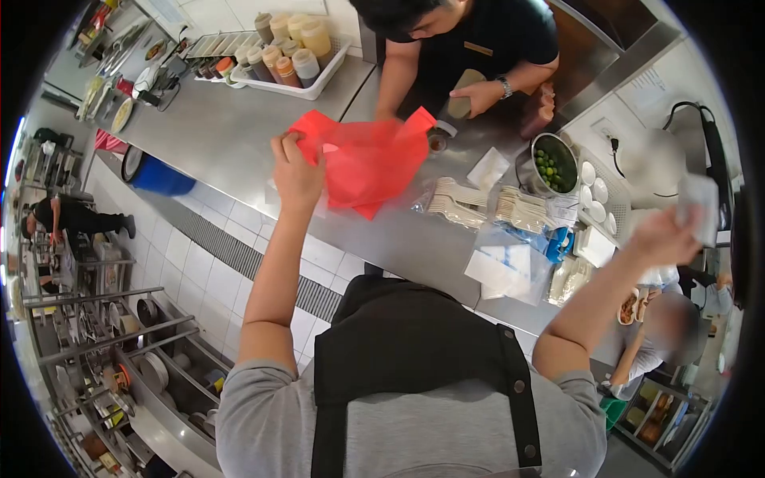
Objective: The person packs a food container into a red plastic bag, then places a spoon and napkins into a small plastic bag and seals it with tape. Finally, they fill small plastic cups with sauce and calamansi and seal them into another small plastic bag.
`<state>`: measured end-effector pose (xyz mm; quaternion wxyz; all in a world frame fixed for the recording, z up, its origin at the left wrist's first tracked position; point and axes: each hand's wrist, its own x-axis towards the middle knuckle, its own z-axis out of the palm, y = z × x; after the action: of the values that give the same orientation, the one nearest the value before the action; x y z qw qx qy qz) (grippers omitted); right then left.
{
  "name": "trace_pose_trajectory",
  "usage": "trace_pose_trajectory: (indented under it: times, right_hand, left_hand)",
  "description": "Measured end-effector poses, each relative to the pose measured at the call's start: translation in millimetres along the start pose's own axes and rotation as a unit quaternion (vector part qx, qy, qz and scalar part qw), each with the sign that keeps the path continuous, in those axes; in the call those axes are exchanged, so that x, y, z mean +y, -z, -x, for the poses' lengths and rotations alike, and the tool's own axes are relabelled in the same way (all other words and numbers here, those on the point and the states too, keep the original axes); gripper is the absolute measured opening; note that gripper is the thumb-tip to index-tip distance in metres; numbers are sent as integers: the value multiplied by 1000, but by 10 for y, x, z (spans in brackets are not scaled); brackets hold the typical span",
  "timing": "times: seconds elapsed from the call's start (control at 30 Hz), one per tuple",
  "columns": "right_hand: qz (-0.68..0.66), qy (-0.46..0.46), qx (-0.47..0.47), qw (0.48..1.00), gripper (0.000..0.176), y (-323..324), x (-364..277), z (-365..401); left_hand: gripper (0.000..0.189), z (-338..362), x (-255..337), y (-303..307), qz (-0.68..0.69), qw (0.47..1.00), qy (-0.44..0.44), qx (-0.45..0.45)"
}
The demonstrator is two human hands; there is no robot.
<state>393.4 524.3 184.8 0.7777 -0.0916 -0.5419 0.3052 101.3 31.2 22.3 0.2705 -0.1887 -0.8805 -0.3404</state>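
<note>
My left hand (296, 171) is raised over the steel counter (231, 131) and grips a red plastic bag (368, 159) by its edge; the bag hangs spread out above the counter. My right hand (663, 237) is lifted at the right and holds a pale, blurred item, perhaps a slip of paper (700, 209). Across the counter, a person in a black shirt (486, 36) leans in, one hand at the bag's far corner, the other holding a tan object (464, 94).
A white tray of sauce bottles (288, 57) stands at the counter's back. A pot of green limes (551, 166), wooden cutlery in bags (486, 205), napkins (504, 267) and small white dishes (594, 191) lie at the right. Another person sits at lower right (665, 331).
</note>
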Motion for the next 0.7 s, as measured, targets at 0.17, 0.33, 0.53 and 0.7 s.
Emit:
trace_pose_trajectory:
  times: [0.17,0.33,0.53,0.7]
  right_hand:
    - [-32,19,-463,886,27,-1759,-1035,2419]
    - [-38,-96,-864,493,15,-2444,-552,4088]
    - [-42,-156,-879,448,24,-2386,-686,4579]
    - [108,-85,-896,421,25,-2471,-595,4810]
  left_hand:
    - [50,95,3,45,102,994,22,-41]
    - [59,432,133,197,215,970,97,-52]
    - [69,763,38,299,227,968,92,-52]
    - [69,730,-90,362,210,975,60,-38]
